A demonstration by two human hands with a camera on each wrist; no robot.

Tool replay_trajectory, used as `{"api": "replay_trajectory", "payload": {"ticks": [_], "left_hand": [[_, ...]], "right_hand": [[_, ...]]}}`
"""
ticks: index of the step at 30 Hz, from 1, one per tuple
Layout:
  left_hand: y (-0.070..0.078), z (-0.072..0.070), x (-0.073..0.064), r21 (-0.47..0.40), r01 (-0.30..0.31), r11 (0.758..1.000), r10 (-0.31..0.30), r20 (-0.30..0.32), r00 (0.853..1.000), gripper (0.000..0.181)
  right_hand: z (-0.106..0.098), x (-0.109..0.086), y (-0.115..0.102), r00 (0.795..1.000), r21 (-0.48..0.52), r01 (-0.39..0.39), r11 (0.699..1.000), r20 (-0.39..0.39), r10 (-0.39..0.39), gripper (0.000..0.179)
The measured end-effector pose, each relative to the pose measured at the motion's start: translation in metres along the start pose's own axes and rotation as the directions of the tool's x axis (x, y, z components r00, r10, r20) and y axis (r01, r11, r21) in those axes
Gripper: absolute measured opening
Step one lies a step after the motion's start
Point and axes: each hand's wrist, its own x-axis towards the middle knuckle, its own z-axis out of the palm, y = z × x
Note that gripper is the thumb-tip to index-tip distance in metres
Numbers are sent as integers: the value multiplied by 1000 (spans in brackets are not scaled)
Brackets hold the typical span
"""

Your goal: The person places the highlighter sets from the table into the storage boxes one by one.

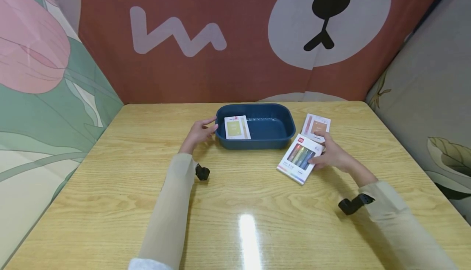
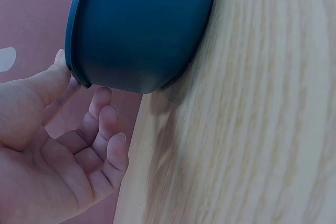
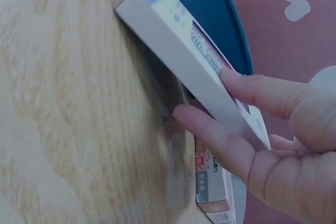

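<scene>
At the left end of a blue plastic basin [image 1: 254, 144], my left hand [image 1: 200, 134] pinches the rim between thumb and index finger. Its other fingers curl loosely below the rim in the left wrist view [image 2: 68, 156]. My right hand [image 1: 333, 153] grips a white box [image 1: 299, 159] by its right edge, thumb on top and fingers underneath. Through its window show several coloured sticks. The box is tilted in the right wrist view [image 3: 178, 56], beside the basin's front right corner. Inside the basin, at its left, lies a white box with a yellow panel [image 1: 237, 127].
A white box with a brownish-pink panel [image 1: 316, 123] lies right of the basin, partly behind the right hand and the held box. The wooden table [image 1: 220, 204] meets a brown patterned backdrop [image 1: 239, 77]. Black wrist cameras [image 1: 202, 172] stick out from both sleeves.
</scene>
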Motion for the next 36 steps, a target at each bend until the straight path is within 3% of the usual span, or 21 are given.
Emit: {"api": "replay_trajectory", "payload": {"ticks": [8, 12, 16, 22, 30, 33, 36], "left_hand": [[-2, 0, 2, 10, -6, 1000, 6, -4, 1000, 43], [-2, 0, 2, 12, -5, 1000, 5, -6, 1000, 43], [-2, 0, 2, 14, -1, 1000, 1, -3, 1000, 44], [-1, 0, 1, 18, -2, 1000, 2, -1, 1000, 44], [-1, 0, 1, 18, -3, 1000, 3, 0, 1000, 43], [-2, 0, 1, 20, 0, 1000, 0, 0, 1000, 43], [-2, 0, 1, 19, 1, 1000, -1, -2, 1000, 43]], "right_hand": [[-13, -5, -10, 991, -44, 22, 999, -133, -28, 93], [-19, -8, -15, 968, -27, 87, 996, -235, -91, 84], [-24, -8, -12, 936, -78, 147, 986, -312, -164, 69], [-47, 11, 23, 899, -67, 208, 976, -379, -218, 54], [-77, 63, 91, 840, -53, 215, 975, -499, -212, 47], [-82, 73, 98, 832, -1, 215, 977, -524, -184, 47], [-85, 81, 99, 838, 96, 225, 970, -526, -142, 47]]}}
